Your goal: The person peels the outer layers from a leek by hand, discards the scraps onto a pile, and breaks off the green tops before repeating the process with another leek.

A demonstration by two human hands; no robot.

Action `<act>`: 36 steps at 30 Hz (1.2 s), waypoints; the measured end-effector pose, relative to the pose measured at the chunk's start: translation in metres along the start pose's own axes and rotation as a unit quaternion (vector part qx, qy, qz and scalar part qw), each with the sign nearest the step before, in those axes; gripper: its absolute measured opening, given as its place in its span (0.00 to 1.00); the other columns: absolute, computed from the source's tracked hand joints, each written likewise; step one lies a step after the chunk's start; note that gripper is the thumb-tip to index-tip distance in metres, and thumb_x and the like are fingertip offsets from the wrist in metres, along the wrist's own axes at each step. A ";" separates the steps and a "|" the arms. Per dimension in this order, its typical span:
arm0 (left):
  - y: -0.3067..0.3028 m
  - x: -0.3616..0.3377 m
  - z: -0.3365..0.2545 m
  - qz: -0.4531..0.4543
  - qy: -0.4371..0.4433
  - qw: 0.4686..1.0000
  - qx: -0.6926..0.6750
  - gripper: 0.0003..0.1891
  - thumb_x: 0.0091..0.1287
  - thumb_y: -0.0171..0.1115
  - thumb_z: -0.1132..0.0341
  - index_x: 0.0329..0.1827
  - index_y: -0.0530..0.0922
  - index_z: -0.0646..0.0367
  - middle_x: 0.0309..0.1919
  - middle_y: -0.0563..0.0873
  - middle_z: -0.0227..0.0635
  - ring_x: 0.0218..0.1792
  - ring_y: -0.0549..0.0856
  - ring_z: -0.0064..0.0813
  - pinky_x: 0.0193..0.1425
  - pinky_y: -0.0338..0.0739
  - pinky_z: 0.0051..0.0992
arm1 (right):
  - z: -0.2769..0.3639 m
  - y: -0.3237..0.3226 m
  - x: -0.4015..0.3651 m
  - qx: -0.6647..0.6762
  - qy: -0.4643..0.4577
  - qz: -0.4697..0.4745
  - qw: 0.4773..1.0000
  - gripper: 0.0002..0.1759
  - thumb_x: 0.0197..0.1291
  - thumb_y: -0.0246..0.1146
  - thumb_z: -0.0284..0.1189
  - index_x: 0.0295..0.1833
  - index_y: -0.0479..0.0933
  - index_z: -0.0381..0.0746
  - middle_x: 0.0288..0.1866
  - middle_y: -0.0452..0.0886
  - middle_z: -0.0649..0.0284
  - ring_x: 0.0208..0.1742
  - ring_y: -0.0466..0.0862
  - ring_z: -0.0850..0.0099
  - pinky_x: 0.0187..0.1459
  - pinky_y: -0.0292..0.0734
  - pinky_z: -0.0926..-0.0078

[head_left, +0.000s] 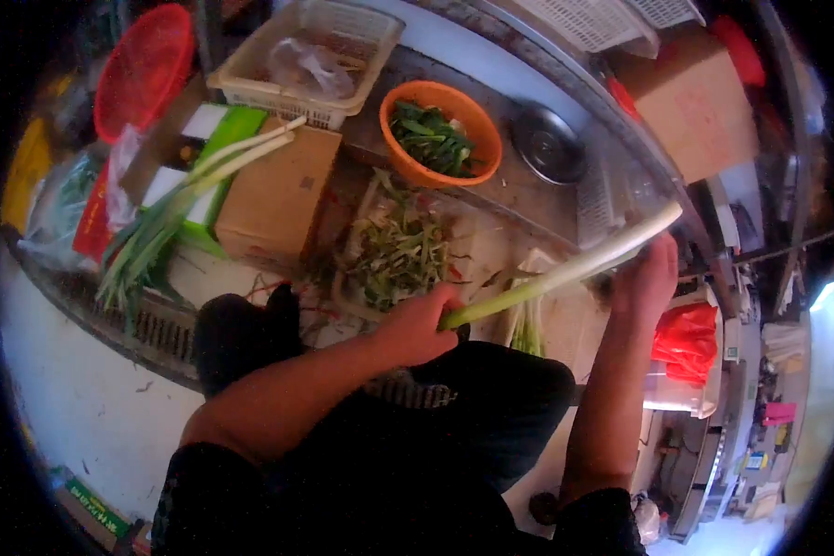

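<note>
My left hand (424, 326) is closed around the green end of a long green onion (565, 271). The stalk slants up to the right, its thick white end highest. Just below that white end is my right hand (649, 273), with its fingers curled in. What the right fingers pinch is partly hidden behind the stalk. Beneath the stalk lie more green onions (528, 320) on the floor. A heap of leaf scraps (403, 250) fills a shallow tray in front of my knees.
On the left, a bunch of green onions (181, 195) lies across boxes beside a cardboard box (278, 195). An orange basin (485, 120) holds green leaves. A metal lid (547, 144), a plastic crate (250, 95), a red basket (148, 69) and a red bag (688, 343) stand around.
</note>
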State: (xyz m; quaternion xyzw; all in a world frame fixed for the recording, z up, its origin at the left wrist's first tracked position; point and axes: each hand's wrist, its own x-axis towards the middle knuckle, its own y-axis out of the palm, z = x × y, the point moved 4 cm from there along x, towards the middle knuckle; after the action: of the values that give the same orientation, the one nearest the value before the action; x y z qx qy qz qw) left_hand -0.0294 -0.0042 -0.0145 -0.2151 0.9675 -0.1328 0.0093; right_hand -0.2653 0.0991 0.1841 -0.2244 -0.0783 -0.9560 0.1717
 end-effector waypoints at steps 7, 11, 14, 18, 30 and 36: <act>0.006 0.007 -0.005 0.055 -0.003 0.998 -0.008 0.23 0.64 0.63 0.58 0.59 0.72 0.57 0.45 0.83 0.44 0.46 0.83 0.47 0.49 0.76 0.40 | -0.003 0.003 0.021 0.168 0.250 0.111 0.947 0.17 0.70 0.53 0.34 0.57 0.73 0.35 0.51 0.81 0.57 0.51 0.81 0.64 0.53 0.76 0.66; 0.007 0.003 0.010 0.032 -0.011 0.997 0.071 0.22 0.64 0.61 0.56 0.58 0.73 0.56 0.44 0.84 0.44 0.45 0.83 0.47 0.48 0.77 0.40 | 0.035 -0.032 0.085 0.179 0.195 0.126 0.956 0.17 0.69 0.54 0.33 0.56 0.74 0.33 0.53 0.81 0.57 0.53 0.80 0.65 0.56 0.77 0.67; 0.002 0.003 0.013 -0.001 -0.021 0.991 0.135 0.21 0.65 0.61 0.58 0.57 0.73 0.57 0.42 0.84 0.45 0.43 0.83 0.49 0.46 0.77 0.44 | 0.068 -0.051 0.118 0.170 0.150 0.120 0.967 0.18 0.69 0.54 0.32 0.58 0.74 0.32 0.55 0.80 0.54 0.56 0.80 0.63 0.59 0.75 0.65; -0.015 0.006 0.020 0.046 -0.113 0.971 0.204 0.22 0.68 0.57 0.58 0.59 0.70 0.64 0.38 0.84 0.51 0.39 0.84 0.53 0.44 0.79 0.49 | 0.119 -0.052 0.143 0.101 0.061 0.086 0.989 0.21 0.69 0.53 0.31 0.62 0.71 0.31 0.60 0.77 0.53 0.59 0.78 0.61 0.63 0.72 0.64; -0.034 0.003 0.057 0.007 -0.176 0.929 0.327 0.15 0.63 0.54 0.72 0.52 0.70 0.65 0.32 0.84 0.48 0.36 0.85 0.49 0.39 0.80 0.47 | 0.154 -0.164 0.243 0.036 -0.040 0.000 0.999 0.18 0.70 0.47 0.26 0.62 0.70 0.32 0.61 0.75 0.50 0.62 0.74 0.57 0.64 0.70 0.58; -0.051 0.004 0.028 -0.016 -0.210 0.936 0.283 0.15 0.63 0.54 0.71 0.52 0.71 0.64 0.34 0.85 0.49 0.38 0.85 0.49 0.42 0.79 0.46 | 0.047 -0.066 0.123 0.112 0.095 0.119 0.982 0.20 0.69 0.52 0.35 0.59 0.72 0.33 0.54 0.80 0.54 0.54 0.80 0.61 0.60 0.73 0.63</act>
State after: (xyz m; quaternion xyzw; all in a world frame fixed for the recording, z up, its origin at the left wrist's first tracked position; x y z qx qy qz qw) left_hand -0.0094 -0.0575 -0.0277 -0.2425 0.8622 -0.3530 0.2705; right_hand -0.3736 0.1350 0.2771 -0.1194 -0.1408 -0.9309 0.3152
